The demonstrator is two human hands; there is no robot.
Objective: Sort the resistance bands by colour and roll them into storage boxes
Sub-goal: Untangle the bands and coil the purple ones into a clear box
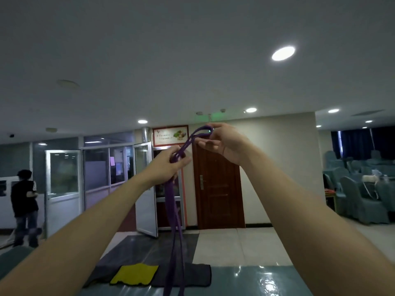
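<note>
**Band Held High Above the Near Bench**

The left hand (pixel 171 161) grips the band (pixel 174 210) low and to the left. The right hand (pixel 222 144) pinches the band's top loop, higher and to the right. The band hangs down in front of a cloth (pixel 192 274) on the bench (pixel 267 283). A folded band (pixel 134 273) lies on the cloth's left part. A door (pixel 218 189) stands far behind, with a person (pixel 24 201) far left and chairs (pixel 359 195) far right.

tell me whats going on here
A person holds a purple resistance band up in front of them. The right hand pinches its top loop, the left hand grips the strands just below, and the rest hangs down toward the table. A flat yellow piece lies there on a dark cloth.
</note>
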